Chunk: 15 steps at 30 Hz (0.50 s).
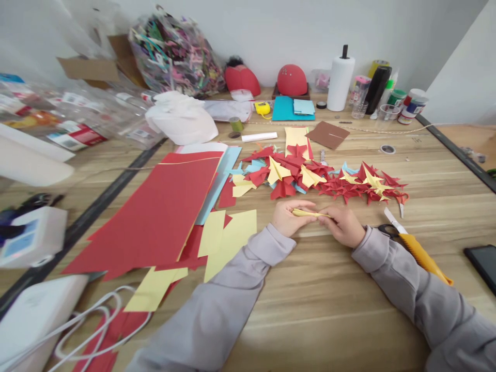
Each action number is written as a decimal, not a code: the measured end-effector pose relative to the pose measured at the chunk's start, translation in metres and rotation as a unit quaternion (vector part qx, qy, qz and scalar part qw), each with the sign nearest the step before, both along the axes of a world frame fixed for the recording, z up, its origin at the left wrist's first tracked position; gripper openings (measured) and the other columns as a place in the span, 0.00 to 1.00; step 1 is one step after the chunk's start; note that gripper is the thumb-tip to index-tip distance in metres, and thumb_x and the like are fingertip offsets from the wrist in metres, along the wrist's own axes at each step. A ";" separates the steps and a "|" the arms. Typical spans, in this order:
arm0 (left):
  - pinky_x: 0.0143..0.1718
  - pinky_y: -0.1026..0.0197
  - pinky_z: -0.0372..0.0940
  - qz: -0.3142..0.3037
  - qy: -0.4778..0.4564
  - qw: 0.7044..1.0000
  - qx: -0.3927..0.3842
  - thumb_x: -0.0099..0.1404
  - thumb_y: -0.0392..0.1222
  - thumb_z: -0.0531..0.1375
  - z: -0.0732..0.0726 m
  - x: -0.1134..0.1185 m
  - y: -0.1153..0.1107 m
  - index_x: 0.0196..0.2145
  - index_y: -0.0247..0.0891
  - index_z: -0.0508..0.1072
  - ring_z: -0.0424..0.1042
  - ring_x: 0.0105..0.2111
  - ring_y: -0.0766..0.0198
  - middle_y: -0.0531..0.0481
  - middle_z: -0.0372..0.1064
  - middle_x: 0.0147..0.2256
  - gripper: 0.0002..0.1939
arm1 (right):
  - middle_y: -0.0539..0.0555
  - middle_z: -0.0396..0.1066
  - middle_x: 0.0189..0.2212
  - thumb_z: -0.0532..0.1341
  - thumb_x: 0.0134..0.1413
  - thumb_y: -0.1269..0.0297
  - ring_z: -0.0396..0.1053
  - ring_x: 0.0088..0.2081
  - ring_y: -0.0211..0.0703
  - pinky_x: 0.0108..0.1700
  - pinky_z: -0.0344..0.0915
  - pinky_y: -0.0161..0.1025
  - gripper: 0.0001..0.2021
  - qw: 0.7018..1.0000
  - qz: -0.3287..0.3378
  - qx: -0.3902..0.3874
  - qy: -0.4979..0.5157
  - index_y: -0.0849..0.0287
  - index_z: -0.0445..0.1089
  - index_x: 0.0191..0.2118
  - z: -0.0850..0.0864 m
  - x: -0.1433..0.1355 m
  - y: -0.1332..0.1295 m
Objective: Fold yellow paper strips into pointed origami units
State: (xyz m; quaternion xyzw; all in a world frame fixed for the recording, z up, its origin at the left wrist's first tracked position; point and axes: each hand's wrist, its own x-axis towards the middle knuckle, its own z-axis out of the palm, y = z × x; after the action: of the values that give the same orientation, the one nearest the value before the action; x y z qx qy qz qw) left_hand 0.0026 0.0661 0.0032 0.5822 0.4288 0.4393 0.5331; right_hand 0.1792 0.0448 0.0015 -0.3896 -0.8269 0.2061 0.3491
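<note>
Between my two hands, just above the wooden table, is a narrow folded piece of yellow paper (306, 213). My left hand (289, 217) grips its left end, fingers closed over it. The right end is pinched by my right hand (343, 225). Right behind my hands lies a pile of folded paper planes (279, 170), mostly red with some yellow and blue. To its right sits a heap of folded paper stars (364, 182) in the same colours. Loose yellow paper pieces (232, 243) lie to the left of my left forearm.
Large red sheets (155, 217) cover the table's left. Scissors (401, 202) and a yellow-handled cutter (424, 258) lie right of my right hand; a phone (482, 263) is at the right edge. A white cable (103, 315) curls at lower left. Bottles (341, 77) stand at the back.
</note>
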 end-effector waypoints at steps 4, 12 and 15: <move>0.32 0.62 0.70 -0.012 -0.003 1.000 0.005 0.39 0.40 0.70 0.001 -0.001 0.000 0.33 0.31 0.76 0.75 0.27 0.60 0.44 0.76 0.27 0.20 | 0.52 0.70 0.23 0.50 0.60 0.65 0.66 0.23 0.37 0.28 0.61 0.33 0.11 1.000 -0.001 0.009 -0.008 0.59 0.67 0.32 -0.002 0.000 0.000; 0.26 0.63 0.69 0.003 -0.032 0.999 -0.020 0.37 0.42 0.70 0.002 0.000 0.000 0.26 0.32 0.76 0.73 0.22 0.62 0.46 0.74 0.23 0.16 | 0.52 0.71 0.23 0.52 0.59 0.62 0.67 0.23 0.35 0.27 0.62 0.32 0.11 0.999 0.007 -0.034 0.037 0.59 0.69 0.34 0.000 0.000 -0.001; 0.25 0.65 0.68 0.024 -0.023 0.999 -0.017 0.39 0.43 0.70 0.002 -0.002 0.001 0.28 0.32 0.76 0.72 0.23 0.64 0.46 0.74 0.24 0.17 | 0.52 0.72 0.25 0.54 0.58 0.59 0.66 0.23 0.35 0.26 0.62 0.32 0.11 0.996 -0.014 -0.061 0.068 0.60 0.70 0.36 0.000 0.001 0.000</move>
State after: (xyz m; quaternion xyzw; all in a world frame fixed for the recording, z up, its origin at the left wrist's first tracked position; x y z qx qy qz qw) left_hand 0.0004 0.0673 0.0055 0.5524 0.4372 0.4581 0.5420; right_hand 0.1804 0.0453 0.0017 -0.4067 -0.7819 0.2768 0.3829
